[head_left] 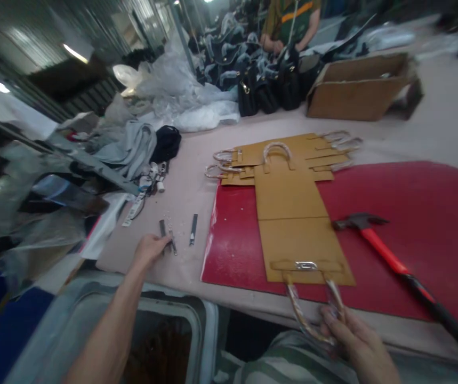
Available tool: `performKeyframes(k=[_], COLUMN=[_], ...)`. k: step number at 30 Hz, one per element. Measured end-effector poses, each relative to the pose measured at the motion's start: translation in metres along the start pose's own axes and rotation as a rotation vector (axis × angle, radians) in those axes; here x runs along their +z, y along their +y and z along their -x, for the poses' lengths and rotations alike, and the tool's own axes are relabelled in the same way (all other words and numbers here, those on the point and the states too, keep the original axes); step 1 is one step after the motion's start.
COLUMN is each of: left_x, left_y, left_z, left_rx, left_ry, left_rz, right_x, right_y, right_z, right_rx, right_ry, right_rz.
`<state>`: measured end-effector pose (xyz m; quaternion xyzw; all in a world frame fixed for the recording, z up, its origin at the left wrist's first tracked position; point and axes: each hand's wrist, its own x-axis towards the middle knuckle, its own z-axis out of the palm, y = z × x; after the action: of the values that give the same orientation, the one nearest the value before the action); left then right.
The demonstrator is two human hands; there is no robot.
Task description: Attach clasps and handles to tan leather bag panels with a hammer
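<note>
At the table's near left, my left hand (154, 249) has its fingers closed around a small metal tool (162, 228). Right beside those fingertips lies another thin metal piece (173, 244), and a flat dark tool (193, 229) rests a little further right. My right hand (351, 333) grips the plastic-wrapped handle (301, 317) of a tan bag panel (292, 202) at the table's front edge. The panel lies flat, with a second wrapped handle at its far end and a silver metal plate (306, 265) near the close end.
A claw hammer (388, 256) with a red and black handle lies on the red mat (432, 213). More tan panels (276, 141) are stacked behind. A cardboard box (356, 88), dark bags (266, 90) and a co-worker (292, 24) are at the back. A grey bin (208, 330) stands below.
</note>
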<state>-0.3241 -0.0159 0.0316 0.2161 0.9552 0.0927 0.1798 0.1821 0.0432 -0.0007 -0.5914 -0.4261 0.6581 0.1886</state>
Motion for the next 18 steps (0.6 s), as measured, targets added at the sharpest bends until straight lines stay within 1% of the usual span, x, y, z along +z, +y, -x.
performKeyframes(k=[4,6,10,11,13,16,18], left_x=[0.009,0.013,0.017,0.018,0.020,0.021,0.021], left_y=[-0.005,-0.006,-0.008,-0.009,-0.009,-0.007,-0.004], left_z=[-0.017,-0.022,-0.022,-0.021,-0.021,-0.022,-0.020], left_rx=[-0.093,-0.132,-0.204,-0.200,-0.170,-0.125,-0.078], left_ry=[-0.020,-0.019,0.011,0.013,0.001,-0.051,-0.058], left_rz=[0.022,0.097,0.267,0.259,0.175,0.037,0.078], right_x=[0.006,0.006,0.006,0.006,0.006,0.005,0.004], right_y=[-0.007,-0.007,-0.007,-0.008,-0.008,-0.010,-0.011], right_z=[0.006,0.009,0.013,0.013,0.013,0.014,0.014], right_rx=[0.012,0.008,0.007,0.011,0.018,0.019,0.020], right_ry=[-0.023,-0.016,-0.010,-0.016,-0.034,-0.049,-0.039], right_rz=[-0.082,-0.105,-0.119,-0.118,-0.124,-0.128,-0.131])
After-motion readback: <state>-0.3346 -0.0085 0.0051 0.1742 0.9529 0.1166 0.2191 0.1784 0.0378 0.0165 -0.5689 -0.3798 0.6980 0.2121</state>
